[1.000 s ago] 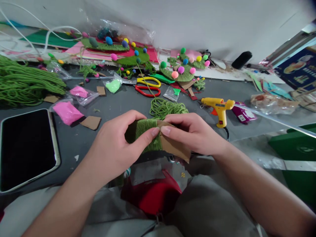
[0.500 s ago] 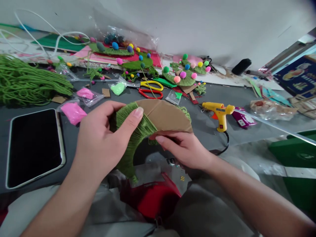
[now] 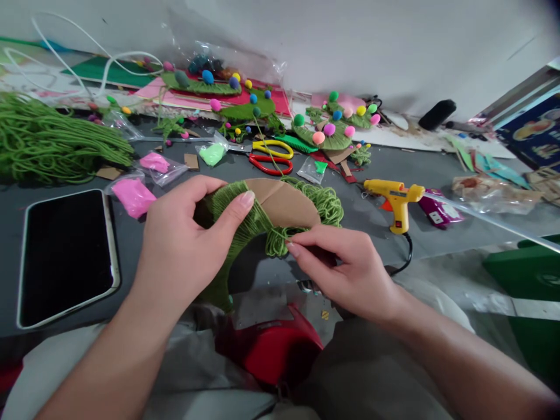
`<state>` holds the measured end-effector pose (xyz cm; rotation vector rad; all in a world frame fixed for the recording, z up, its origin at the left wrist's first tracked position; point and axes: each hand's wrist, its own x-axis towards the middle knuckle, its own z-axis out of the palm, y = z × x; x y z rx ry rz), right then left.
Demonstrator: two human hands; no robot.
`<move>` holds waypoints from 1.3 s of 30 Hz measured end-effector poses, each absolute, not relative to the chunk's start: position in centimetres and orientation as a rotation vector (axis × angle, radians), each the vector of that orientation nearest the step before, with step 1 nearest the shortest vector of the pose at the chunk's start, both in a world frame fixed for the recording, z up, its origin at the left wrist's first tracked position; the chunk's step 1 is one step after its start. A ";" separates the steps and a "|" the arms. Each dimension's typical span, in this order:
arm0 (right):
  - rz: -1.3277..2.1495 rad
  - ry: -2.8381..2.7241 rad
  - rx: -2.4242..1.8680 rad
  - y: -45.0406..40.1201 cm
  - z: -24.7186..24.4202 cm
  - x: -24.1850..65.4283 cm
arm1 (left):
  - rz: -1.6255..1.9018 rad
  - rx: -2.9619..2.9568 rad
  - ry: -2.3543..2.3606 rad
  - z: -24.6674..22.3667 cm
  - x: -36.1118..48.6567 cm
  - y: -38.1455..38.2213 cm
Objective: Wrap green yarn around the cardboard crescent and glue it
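Observation:
A curved cardboard piece (image 3: 284, 204) is partly wrapped in green yarn (image 3: 242, 224) on its left side. My left hand (image 3: 188, 239) grips the wrapped part, thumb on top and fingers underneath. Right of it, my right hand (image 3: 341, 262) pinches green yarn between thumb and forefinger at the cardboard's lower edge. A loose bundle of green yarn (image 3: 326, 204) lies behind and below the bare cardboard end, and some of its loops show under the inner edge.
A tablet (image 3: 67, 256) lies at the left, a yarn pile (image 3: 56, 137) behind it. Scissors (image 3: 271, 156) lie beyond the cardboard. A yellow glue gun (image 3: 396, 201) is at the right. Decorated green pieces (image 3: 330, 137) and pink packets (image 3: 133, 194) sit farther back.
My right hand has come off the cardboard's edge, moved slightly right and now pinches yarn. More of the loose yarn bundle shows. The view has shifted a little.

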<state>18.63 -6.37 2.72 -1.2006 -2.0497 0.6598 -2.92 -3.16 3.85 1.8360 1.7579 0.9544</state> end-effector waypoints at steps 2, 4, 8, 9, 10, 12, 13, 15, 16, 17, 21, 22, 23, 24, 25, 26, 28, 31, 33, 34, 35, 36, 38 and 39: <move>0.583 -2.128 -1.198 -6.3 3.4 18.9 | 0.929 1.885 1.758 3.7 -2.9 -3.1; 0.491 -2.232 -1.176 -6.0 4.1 19.3 | 0.882 1.937 1.746 3.3 -2.8 -3.1; 0.352 -2.424 -1.048 -5.0 5.1 20.3 | 0.719 2.032 1.611 2.8 -2.4 -3.2; 0.342 -2.445 -1.022 -4.7 5.2 20.5 | 0.671 2.049 1.561 2.7 -2.2 -3.2; 0.346 -2.456 -1.001 -4.4 5.2 20.6 | 0.623 2.059 1.513 2.6 -2.1 -3.3; 0.376 -2.464 -0.971 -4.0 5.2 20.8 | 0.547 2.065 1.436 2.5 -1.9 -3.5; 0.397 -2.463 -0.960 -3.8 5.1 20.9 | 0.522 2.063 1.408 2.5 -1.9 -3.5; 0.435 -2.455 -0.941 -3.5 5.1 21.0 | 0.488 2.056 1.354 2.6 -1.9 -3.6; 0.458 -2.452 -0.936 -3.4 5.0 21.1 | 0.480 2.052 1.331 2.6 -1.9 -3.7; 0.479 -2.447 -0.930 -3.3 5.0 21.1 | 0.482 2.046 1.315 2.7 -1.9 -3.7; 0.563 -2.425 -0.886 -3.0 5.1 21.4 | 0.488 2.027 1.275 2.7 -2.0 -3.7; 0.578 -2.420 -0.872 -3.0 5.1 21.4 | 0.474 2.021 1.263 2.8 -1.9 -3.7; 0.592 -2.418 -0.863 -2.9 5.1 21.4 | 0.462 2.018 1.252 2.8 -1.9 -3.7; 0.605 -2.418 -0.857 -2.9 5.1 21.4 | 0.450 2.016 1.241 2.8 -1.8 -3.7; 0.618 -2.416 -0.853 -2.9 5.1 21.4 | 0.443 2.017 1.234 2.9 -1.8 -3.7; 0.634 -2.413 -0.852 -2.8 5.1 21.5 | 0.444 2.018 1.229 2.9 -1.8 -3.7; 0.662 -2.395 -0.857 -2.8 5.1 21.6 | 0.458 2.013 1.227 3.0 -1.7 -3.8; 0.681 -2.365 -0.880 -2.8 5.1 21.9 | 0.492 1.995 1.218 3.2 -1.7 -3.9; 0.691 -2.350 -0.888 -2.7 5.1 22.0 | 0.504 1.980 1.212 3.3 -1.6 -3.9; 0.701 -2.340 -0.888 -2.7 5.0 22.1 | 0.506 1.971 1.207 3.5 -1.6 -3.9; 0.711 -2.326 -0.888 -2.6 5.0 22.1 | 0.501 1.957 1.204 3.6 -1.5 -3.9; 0.723 -2.307 -0.888 -2.6 4.9 22.1 | 0.500 1.940 1.200 3.7 -1.5 -3.9; 0.755 -2.261 -0.894 -2.4 4.7 22.1 | 0.498 1.900 1.189 4.0 -1.4 -3.8; 0.775 -2.233 -0.901 -2.3 4.5 22.0 | 0.493 1.880 1.185 4.1 -1.4 -3.8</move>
